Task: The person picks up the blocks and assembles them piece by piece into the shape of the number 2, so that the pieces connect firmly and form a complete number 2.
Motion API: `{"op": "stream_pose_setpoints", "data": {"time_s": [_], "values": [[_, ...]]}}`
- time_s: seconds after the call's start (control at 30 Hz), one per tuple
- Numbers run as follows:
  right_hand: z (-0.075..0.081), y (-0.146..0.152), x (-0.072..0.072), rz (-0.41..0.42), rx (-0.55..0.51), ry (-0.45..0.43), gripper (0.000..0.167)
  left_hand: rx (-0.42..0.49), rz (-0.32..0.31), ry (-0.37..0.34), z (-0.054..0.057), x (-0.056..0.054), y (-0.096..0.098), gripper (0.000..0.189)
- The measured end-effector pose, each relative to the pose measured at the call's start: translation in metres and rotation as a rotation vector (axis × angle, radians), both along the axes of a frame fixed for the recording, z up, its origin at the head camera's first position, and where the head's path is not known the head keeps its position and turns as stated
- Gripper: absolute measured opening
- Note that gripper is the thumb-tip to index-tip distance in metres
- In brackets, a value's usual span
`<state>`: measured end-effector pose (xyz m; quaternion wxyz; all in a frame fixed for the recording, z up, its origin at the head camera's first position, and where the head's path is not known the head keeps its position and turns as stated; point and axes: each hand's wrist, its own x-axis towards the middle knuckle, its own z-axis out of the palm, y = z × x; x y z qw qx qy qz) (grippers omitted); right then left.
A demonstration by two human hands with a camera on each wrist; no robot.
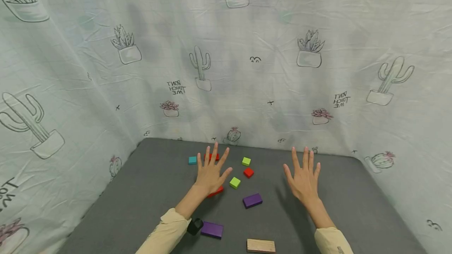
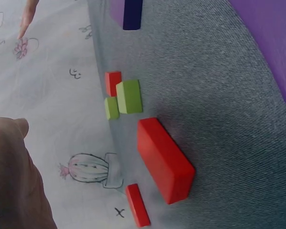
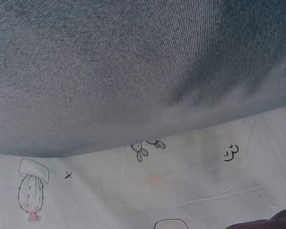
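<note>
A cactus-print curtain (image 1: 257, 81) hangs behind a grey table (image 1: 141, 195). The left hand (image 1: 209, 176), fingers spread and gripping nothing, hovers near a red block (image 1: 217, 191); the right hand (image 1: 303, 180), equally splayed and unladen, hovers well to the right. Between them lie green cubes (image 1: 235, 183), a red cube (image 1: 248, 173) and a purple block (image 1: 252, 201); nearer, another purple block (image 1: 212, 230) and a wooden block (image 1: 261, 245). All lie flat, so seemingly need no steadying.
</note>
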<state>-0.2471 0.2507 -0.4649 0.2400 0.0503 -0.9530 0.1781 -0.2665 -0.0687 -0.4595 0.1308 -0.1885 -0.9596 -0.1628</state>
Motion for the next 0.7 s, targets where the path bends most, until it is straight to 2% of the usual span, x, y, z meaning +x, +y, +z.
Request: {"op": "stream_pose_setpoints", "data": {"time_s": [0.33, 0.57, 0.7], "values": [[-0.0054, 0.0023, 0.0, -0.012, 0.004, -0.018, 0.066, 0.027, -0.01, -0.011, -0.0064, -0.0018, -0.0014, 0.064], [-0.0035, 0.0041, 0.0011, -0.011, 0.004, -0.025, 0.066, -0.023, 0.006, -0.044, -0.0044, -0.004, -0.0022, 0.067], [0.0015, 0.0023, 0.005, -0.003, 0.022, -0.049, 0.065, -0.032, 0.0, -0.045, -0.0015, -0.0001, -0.0048, 0.07]]}}
